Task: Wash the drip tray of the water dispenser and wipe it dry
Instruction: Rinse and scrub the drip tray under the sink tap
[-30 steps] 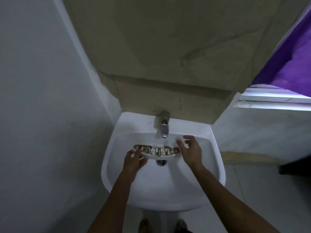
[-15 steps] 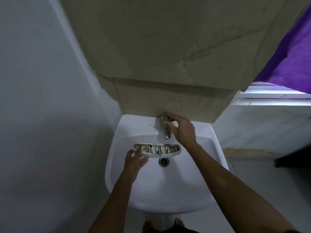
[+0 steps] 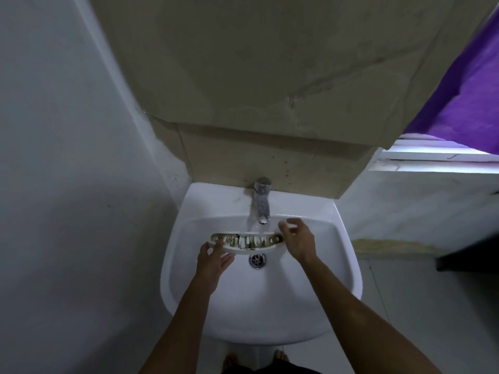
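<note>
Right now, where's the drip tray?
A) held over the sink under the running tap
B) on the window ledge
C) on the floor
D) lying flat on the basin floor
A: the left hand holds the dirty drip tray by its left end over the sink, with water from the tap falling onto it.

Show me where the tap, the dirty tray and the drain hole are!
tap [image 3: 261,203], head view, on the shiny spout.
drip tray [image 3: 247,241], head view, on the stained grille in the middle.
drain [image 3: 257,259], head view, on the metal ring at the bottom of the basin.
</note>
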`<control>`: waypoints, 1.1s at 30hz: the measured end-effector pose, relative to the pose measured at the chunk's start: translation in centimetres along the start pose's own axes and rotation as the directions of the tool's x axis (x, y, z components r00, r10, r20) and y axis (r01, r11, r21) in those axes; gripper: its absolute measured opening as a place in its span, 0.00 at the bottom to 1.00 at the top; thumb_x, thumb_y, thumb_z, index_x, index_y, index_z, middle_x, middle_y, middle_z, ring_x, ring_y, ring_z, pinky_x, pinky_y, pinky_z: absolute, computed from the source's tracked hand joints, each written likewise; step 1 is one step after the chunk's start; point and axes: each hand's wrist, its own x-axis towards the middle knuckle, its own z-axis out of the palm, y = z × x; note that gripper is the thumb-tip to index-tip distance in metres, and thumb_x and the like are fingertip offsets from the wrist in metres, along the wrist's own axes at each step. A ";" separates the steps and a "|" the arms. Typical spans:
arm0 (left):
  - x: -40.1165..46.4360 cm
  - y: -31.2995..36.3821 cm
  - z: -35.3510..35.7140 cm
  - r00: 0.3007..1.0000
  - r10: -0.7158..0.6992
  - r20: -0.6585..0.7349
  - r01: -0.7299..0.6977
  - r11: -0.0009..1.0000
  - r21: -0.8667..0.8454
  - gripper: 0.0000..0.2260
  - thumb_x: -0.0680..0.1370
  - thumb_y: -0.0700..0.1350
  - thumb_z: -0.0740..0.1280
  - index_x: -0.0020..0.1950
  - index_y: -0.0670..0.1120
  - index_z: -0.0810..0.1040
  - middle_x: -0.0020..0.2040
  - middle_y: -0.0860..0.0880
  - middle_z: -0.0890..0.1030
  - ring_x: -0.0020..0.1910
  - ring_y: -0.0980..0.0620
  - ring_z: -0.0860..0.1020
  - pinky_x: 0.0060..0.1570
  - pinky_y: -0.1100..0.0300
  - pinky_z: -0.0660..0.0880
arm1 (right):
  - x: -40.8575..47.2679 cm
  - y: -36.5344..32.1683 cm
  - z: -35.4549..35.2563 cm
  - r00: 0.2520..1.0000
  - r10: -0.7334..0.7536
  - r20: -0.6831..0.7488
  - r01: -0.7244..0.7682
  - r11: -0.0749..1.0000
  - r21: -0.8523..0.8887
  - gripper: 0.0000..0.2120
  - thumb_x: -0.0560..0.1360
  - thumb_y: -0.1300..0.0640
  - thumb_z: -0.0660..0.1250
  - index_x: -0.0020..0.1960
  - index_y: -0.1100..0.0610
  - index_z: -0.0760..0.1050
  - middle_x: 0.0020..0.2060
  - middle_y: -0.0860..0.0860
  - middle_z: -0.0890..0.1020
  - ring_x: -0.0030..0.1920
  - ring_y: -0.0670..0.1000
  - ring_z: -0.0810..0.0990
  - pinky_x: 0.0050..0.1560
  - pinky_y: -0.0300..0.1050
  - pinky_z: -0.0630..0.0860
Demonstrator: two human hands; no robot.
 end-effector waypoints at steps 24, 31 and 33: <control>1.1 1.2 -0.9 0.990 0.079 -0.115 -0.082 0.996 -0.021 0.20 0.81 0.42 0.63 0.73 0.43 0.66 0.64 0.39 0.75 0.55 0.42 0.77 0.51 0.50 0.77 | 0.7 1.6 3.9 0.931 0.224 0.290 -0.350 0.774 0.528 0.11 0.78 0.61 0.70 0.58 0.64 0.81 0.39 0.57 0.82 0.29 0.51 0.81 0.32 0.40 0.80; 1.3 0.5 -0.2 0.989 0.064 -0.134 -0.066 0.998 -0.014 0.20 0.82 0.42 0.62 0.73 0.42 0.65 0.68 0.37 0.73 0.56 0.43 0.76 0.58 0.49 0.74 | 0.7 1.9 2.9 0.943 0.163 0.289 -0.298 0.797 0.526 0.10 0.79 0.60 0.68 0.59 0.62 0.80 0.39 0.57 0.83 0.33 0.52 0.82 0.37 0.42 0.83; 1.3 0.2 0.1 0.990 0.050 -0.130 -0.053 0.998 -0.016 0.19 0.82 0.42 0.62 0.73 0.40 0.66 0.68 0.36 0.73 0.57 0.42 0.76 0.58 0.49 0.74 | 0.7 1.8 2.8 0.958 0.116 0.261 -0.232 0.850 0.473 0.12 0.79 0.58 0.67 0.60 0.62 0.79 0.42 0.57 0.83 0.35 0.52 0.82 0.37 0.43 0.83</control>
